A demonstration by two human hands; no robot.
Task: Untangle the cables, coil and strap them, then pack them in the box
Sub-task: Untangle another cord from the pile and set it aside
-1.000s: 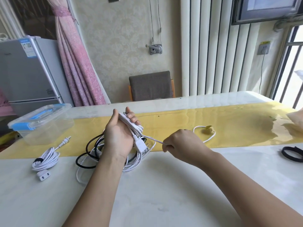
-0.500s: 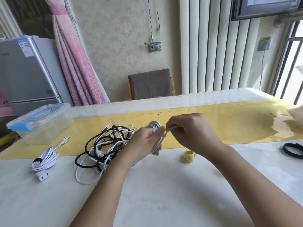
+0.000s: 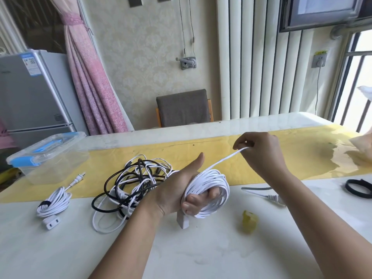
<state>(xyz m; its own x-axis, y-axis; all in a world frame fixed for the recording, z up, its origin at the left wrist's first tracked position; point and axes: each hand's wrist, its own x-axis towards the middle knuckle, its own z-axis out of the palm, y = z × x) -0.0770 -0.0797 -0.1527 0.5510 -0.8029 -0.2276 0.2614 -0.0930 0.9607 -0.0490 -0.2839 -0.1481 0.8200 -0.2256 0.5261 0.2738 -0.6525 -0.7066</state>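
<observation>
above table [image 3: 201,248]: l fingers [image 3: 198,198] curl in neat white coil [image 3: 210,176]; r fingers [image 3: 241,141] pinch tail [image 3: 227,158].

A lived-in home dining room: a small silver fridge [image 3: 30,93] at far left beside a tied-back pink curtain [image 3: 88,81], patterned wallpaper, a cushioned chair [image 3: 184,109] behind the marble desk [image 3: 201,248], and a barred window [image 3: 360,81] at right.

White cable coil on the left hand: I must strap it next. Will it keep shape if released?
Probably not: the white cable coil lies in uneven loops round the left hand, so it may slump open. It seems light and floppy: the free strand pinched by the right hand curves.
</observation>
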